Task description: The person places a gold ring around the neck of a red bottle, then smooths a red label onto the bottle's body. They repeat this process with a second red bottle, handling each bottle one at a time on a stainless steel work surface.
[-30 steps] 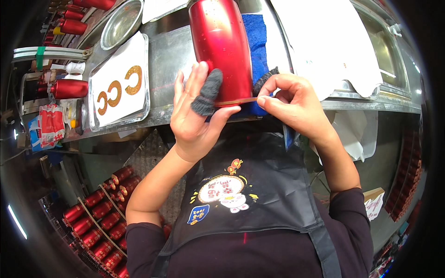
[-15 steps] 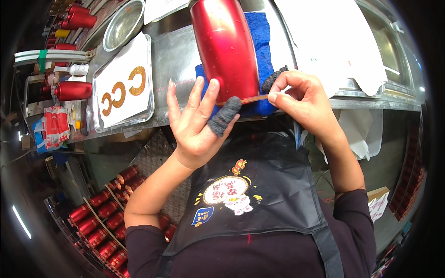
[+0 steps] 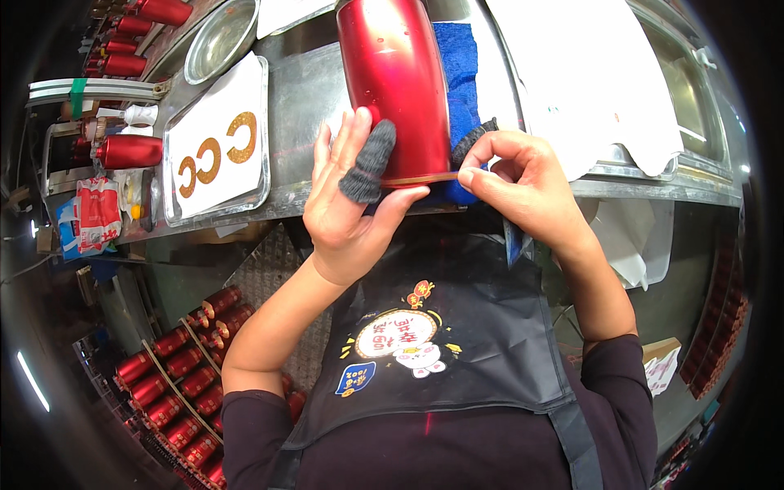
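A glossy red metal vessel (image 3: pixel 396 98) lies on its side on a blue cloth (image 3: pixel 460 82), its end toward me. Around that near end runs a thin gold-brown strip (image 3: pixel 420 179). My left hand (image 3: pixel 347 175) rests against the vessel's left side, fingers stretched out and the thumb by the strip. A dark grey knitted cover sits on its index finger. Between thumb and index finger, my right hand (image 3: pixel 518 175) pinches the strip's right end. Another grey knitted cover (image 3: pixel 474 140) is at that hand's far side.
At left, a clear tray (image 3: pixel 263 163) holds a white sheet with three curved gold pieces. Beyond it stands a metal bowl (image 3: pixel 220 41). White sheeting (image 3: pixel 580 82) covers the right side. Several red vessels (image 3: pixel 175 376) fill a rack at lower left; the metal table edge (image 3: pixel 294 204) runs before me.
My left hand has turned more upright, its fingers moving from the strip onto the vessel's side. The strip now lies closer along the vessel's end. My right hand has shifted slightly left, still pinching.
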### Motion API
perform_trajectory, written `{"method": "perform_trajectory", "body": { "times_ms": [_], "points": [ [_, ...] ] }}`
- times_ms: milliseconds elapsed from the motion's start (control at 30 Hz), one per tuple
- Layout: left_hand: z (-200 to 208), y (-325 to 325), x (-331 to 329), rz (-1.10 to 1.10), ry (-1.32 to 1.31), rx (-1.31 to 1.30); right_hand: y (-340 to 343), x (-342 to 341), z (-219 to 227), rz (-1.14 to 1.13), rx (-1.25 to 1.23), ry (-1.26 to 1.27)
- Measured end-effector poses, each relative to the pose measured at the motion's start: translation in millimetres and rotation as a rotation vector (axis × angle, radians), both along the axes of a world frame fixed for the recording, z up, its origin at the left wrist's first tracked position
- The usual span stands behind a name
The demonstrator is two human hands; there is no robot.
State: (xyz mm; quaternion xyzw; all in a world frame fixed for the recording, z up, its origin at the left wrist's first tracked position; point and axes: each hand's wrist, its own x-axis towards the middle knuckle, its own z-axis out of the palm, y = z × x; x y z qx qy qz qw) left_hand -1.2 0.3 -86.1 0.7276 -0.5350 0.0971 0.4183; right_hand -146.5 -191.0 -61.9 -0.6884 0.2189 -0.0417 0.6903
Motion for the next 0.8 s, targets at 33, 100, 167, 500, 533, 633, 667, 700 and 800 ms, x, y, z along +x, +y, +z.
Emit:
{"method": "perform_trajectory", "body": {
  "times_ms": [33,100,167,500,533,633,667,700,800],
  "points": [
    [-2.5,7.0,-1.0,-0.001,0.009,0.007,0.3,-0.1,2.7,0.005,-0.007,0.006],
    [-6.6,20.3,-1.0,-0.019,-0.002,0.041,1.2,-0.8,8.7,-0.012,0.009,0.008],
    [-9.5,30.4,-0.1,-0.059,-0.052,0.072,2.1,-3.5,14.4,-0.032,0.022,-0.003],
    [2.0,19.7,-4.8,-0.034,-0.206,0.144,-2.3,-3.8,-1.2,-0.037,0.022,-0.033],
    [5.0,16.4,-5.7,-0.032,-0.239,0.145,-2.8,-3.3,-3.2,-0.035,0.023,-0.036],
    [10.4,4.4,-9.1,-0.017,-0.334,0.132,-3.5,-1.7,-7.4,-0.032,0.046,-0.028],
    [10.4,-0.6,-10.6,-0.009,-0.364,0.120,-3.4,-0.8,-8.5,-0.030,0.035,-0.023],
    [9.7,-5.4,-11.8,-0.002,-0.390,0.105,-3.1,-0.3,-9.4,-0.028,0.024,-0.019],
    [6.1,-14.4,-11.9,0.029,-0.416,0.118,-1.1,0.0,-11.2,-0.013,0.008,-0.038]
  ]
}}
